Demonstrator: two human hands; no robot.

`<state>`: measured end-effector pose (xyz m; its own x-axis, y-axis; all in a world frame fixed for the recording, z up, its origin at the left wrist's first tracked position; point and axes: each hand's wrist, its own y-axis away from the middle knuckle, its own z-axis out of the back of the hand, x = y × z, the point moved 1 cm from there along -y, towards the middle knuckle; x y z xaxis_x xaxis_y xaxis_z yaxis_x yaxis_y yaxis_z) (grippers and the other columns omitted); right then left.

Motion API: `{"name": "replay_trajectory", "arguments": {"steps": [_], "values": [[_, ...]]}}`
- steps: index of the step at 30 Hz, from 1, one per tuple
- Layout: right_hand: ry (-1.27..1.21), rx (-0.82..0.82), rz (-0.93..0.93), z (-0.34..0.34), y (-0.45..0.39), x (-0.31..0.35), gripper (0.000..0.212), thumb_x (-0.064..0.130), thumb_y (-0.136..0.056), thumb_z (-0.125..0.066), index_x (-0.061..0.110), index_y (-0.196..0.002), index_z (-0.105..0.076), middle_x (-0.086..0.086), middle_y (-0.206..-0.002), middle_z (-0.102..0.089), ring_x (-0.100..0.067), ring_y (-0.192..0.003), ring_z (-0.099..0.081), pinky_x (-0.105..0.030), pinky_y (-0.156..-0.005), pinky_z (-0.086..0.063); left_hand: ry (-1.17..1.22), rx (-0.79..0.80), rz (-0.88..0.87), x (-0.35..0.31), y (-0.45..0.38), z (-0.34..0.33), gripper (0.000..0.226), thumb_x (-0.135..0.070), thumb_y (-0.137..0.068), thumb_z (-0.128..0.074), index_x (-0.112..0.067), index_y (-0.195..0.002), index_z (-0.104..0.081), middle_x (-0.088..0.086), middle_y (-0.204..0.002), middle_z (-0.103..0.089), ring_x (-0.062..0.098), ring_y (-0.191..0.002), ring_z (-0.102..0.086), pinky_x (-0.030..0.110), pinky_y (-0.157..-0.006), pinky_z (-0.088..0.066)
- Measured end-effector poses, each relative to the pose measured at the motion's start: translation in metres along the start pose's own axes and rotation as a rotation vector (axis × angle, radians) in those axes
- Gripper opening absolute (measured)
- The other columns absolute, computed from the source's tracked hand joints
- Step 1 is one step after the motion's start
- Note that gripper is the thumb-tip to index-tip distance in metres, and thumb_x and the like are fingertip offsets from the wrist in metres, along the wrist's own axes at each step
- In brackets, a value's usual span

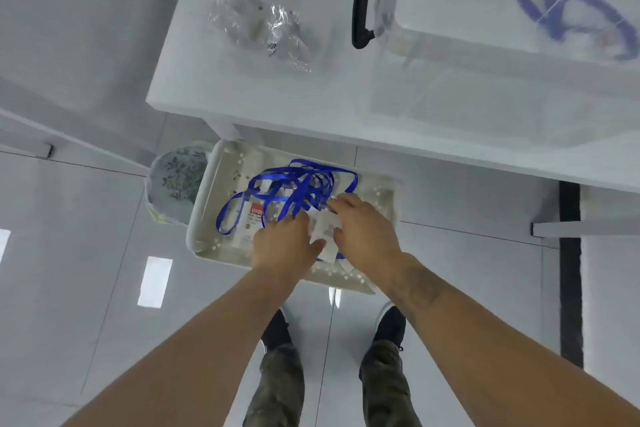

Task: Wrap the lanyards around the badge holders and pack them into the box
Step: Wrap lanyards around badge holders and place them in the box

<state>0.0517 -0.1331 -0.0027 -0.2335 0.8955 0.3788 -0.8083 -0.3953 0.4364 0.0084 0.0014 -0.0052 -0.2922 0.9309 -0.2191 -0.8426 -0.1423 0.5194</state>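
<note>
A white perforated basket (207,198) stands on the floor below the table edge. Inside it lie tangled blue lanyards (298,184) and clear badge holders, one with a red label (254,215). My left hand (282,246) and my right hand (360,229) are both down in the basket, pinching one clear badge holder (323,230) between them. A clear plastic box (502,21) with a black handle sits on the table at the upper right, with a blue lanyard (568,0) showing through its lid.
The white table (214,87) carries a crumpled clear plastic bag (263,21). A small patterned bin (176,177) stands left of the basket. My shoes (277,326) are on the glossy tiled floor just behind the basket.
</note>
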Motion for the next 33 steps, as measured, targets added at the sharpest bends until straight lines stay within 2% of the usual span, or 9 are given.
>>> {"name": "replay_trajectory", "arguments": {"steps": [5, 10, 13, 17, 21, 23, 25, 29, 33], "values": [[0.118, 0.043, -0.003, -0.016, -0.025, -0.006, 0.064, 0.015, -0.087, -0.064, 0.026, -0.144, -0.037, 0.002, -0.141, -0.043, -0.023, -0.112, -0.054, -0.039, -0.082, -0.053, 0.013, -0.047, 0.022, 0.002, -0.010, -0.012, 0.036, -0.045, -0.085, -0.063, -0.024, -0.113, -0.054, -0.005, -0.096, -0.067, 0.018, -0.084, -0.066, 0.030, -0.069, -0.049], [-0.035, -0.012, -0.068, 0.002, -0.027, -0.005, 0.029, 0.027, -0.092, -0.060, 0.029, -0.121, -0.060, 0.007, -0.114, -0.063, -0.014, -0.096, -0.062, -0.031, -0.078, -0.052, 0.160, 0.046, 0.061, 0.010, -0.012, -0.005, 0.033, -0.043, -0.086, -0.066, -0.028, -0.114, -0.058, -0.008, -0.100, -0.069, 0.015, -0.090, -0.065, 0.028, -0.072, -0.046], [-0.360, 0.003, -0.159, 0.028, -0.013, -0.006, 0.008, 0.031, -0.088, -0.069, 0.032, -0.096, -0.067, 0.014, -0.087, -0.067, 0.000, -0.076, -0.060, -0.022, -0.070, -0.051, 0.480, 0.117, 0.118, 0.019, -0.004, 0.012, 0.028, -0.036, -0.087, -0.068, -0.024, -0.112, -0.067, -0.009, -0.096, -0.069, 0.007, -0.084, -0.062, 0.021, -0.072, -0.044], [-0.746, 0.002, -0.186, 0.069, 0.010, 0.001, 0.006, 0.022, -0.084, -0.073, 0.025, -0.087, -0.069, 0.010, -0.082, -0.069, 0.005, -0.067, -0.059, -0.008, -0.062, -0.046, 1.072, 0.247, 0.255, 0.029, 0.012, 0.056, 0.014, -0.023, -0.086, -0.073, -0.015, -0.098, -0.070, -0.004, -0.088, -0.074, 0.014, -0.088, -0.070, 0.026, -0.079, -0.056], [-1.034, -0.007, -0.201, 0.110, 0.033, 0.019, 0.014, 0.024, -0.093, -0.061, 0.022, -0.089, -0.074, 0.009, -0.087, -0.073, 0.005, -0.081, -0.065, -0.011, -0.077, -0.047, 1.468, 0.332, 0.279, 0.026, 0.030, 0.107, 0.023, -0.014, -0.085, -0.073, -0.008, -0.107, -0.071, 0.010, -0.107, -0.075, 0.025, -0.098, -0.071, 0.034, -0.080, -0.062], [-1.275, -0.001, -0.264, 0.117, 0.042, 0.024, 0.031, 0.023, -0.096, -0.047, 0.022, -0.090, -0.077, 0.005, -0.095, -0.076, -0.003, -0.096, -0.068, -0.024, -0.096, -0.045, 1.573, 0.344, 0.246, 0.018, 0.036, 0.127, 0.022, -0.012, -0.084, -0.070, -0.007, -0.105, -0.070, 0.011, -0.104, -0.076, 0.021, -0.088, -0.072, 0.028, -0.070, -0.063], [-1.412, -0.001, -0.332, 0.120, 0.051, 0.032, 0.036, 0.024, -0.096, -0.042, 0.016, -0.092, -0.077, 0.001, -0.096, -0.077, -0.009, -0.100, -0.069, -0.031, -0.102, -0.042, 1.678, 0.334, 0.233, 0.006, 0.041, 0.145, 0.016, -0.009, -0.085, -0.067, -0.007, -0.100, -0.070, 0.010, -0.094, -0.076, 0.016, -0.071, -0.072, 0.021, -0.054, -0.059], [-1.249, -0.001, -0.290, 0.111, 0.070, 0.064, 0.037, 0.019, -0.099, -0.036, 0.006, -0.072, -0.058, -0.012, -0.073, -0.064, -0.012, -0.068, -0.059, -0.014, -0.074, -0.047, 1.719, 0.302, 0.186, -0.016, 0.045, 0.162, 0.013, -0.009, -0.090, -0.064, -0.006, -0.101, -0.069, 0.009, -0.090, -0.077, 0.018, -0.070, -0.073, 0.021, -0.057, -0.059], [-0.961, 0.126, -0.176, 0.093, 0.088, 0.086, 0.029, 0.032, -0.103, -0.039, 0.019, -0.089, -0.060, 0.003, -0.069, -0.061, -0.010, -0.063, -0.053, -0.034, -0.073, -0.050, 1.362, 0.041, 0.127, -0.022, 0.046, 0.156, 0.011, -0.017, -0.088, -0.071, -0.006, -0.093, -0.072, 0.012, -0.090, -0.077, 0.029, -0.085, -0.073, 0.040, -0.077, -0.061]]}}
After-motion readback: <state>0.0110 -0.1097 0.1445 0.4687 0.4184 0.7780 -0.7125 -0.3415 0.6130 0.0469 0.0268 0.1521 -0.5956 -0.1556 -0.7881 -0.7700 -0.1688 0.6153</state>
